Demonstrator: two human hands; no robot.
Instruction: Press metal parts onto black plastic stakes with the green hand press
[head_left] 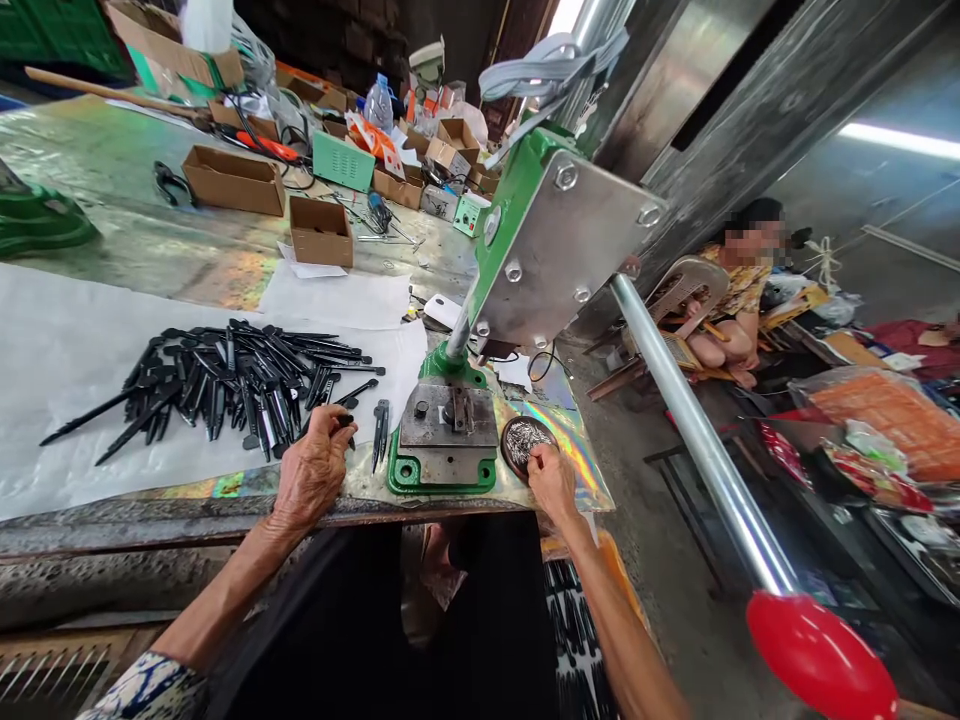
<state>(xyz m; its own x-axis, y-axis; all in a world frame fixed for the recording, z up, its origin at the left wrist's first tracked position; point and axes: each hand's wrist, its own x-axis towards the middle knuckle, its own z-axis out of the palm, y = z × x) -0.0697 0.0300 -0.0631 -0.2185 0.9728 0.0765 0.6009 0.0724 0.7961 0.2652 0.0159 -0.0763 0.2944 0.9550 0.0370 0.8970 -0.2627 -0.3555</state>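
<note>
My left hand (pixel 315 465) is closed on a black part (pixel 346 420) at the right edge of a heap of long black pieces (pixel 232 385) on white sheeting. My right hand (pixel 553 485) reaches into a round brown dish (pixel 525 440) of small silvery bits, its fingertips pinched together; what they hold, if anything, is too small to make out. Between my hands stands the green base (pixel 405 475) of a hand press, with a metal fixture (pixel 450 420) on top. A few black pieces (pixel 381 430) lie just left of the base.
The press's steel head (pixel 555 250) rises above, and its lever with a red knob (pixel 821 655) extends to the lower right. Open cardboard boxes (pixel 321 232), a green box (pixel 343 162) and tools lie farther back. Another person (pixel 739 290) sits at the right. An orange crate (pixel 611 560) holds black pieces below.
</note>
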